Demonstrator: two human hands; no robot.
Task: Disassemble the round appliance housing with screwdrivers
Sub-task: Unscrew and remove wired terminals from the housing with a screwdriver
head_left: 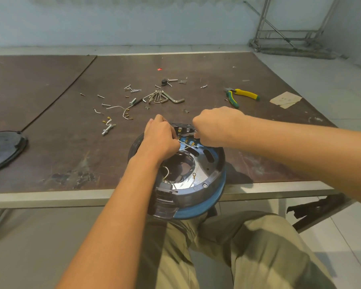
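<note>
The round appliance housing, black inside with a blue rim, leans on the table's front edge against my lap, its open underside facing me. My left hand is curled over the housing's far left side and pinches a thin white wire. My right hand is curled over the far right side, gripping a thin metal piece at the terminal block. A loose wire with a ring terminal lies inside the housing. A small screwdriver lies on the table beyond my hands.
Loose screws, a set of hex keys, cut wires and a bolt lie scattered on the brown table. Yellow-green pliers sit at the right, a cardboard scrap beyond them. A black round cover rests at the left.
</note>
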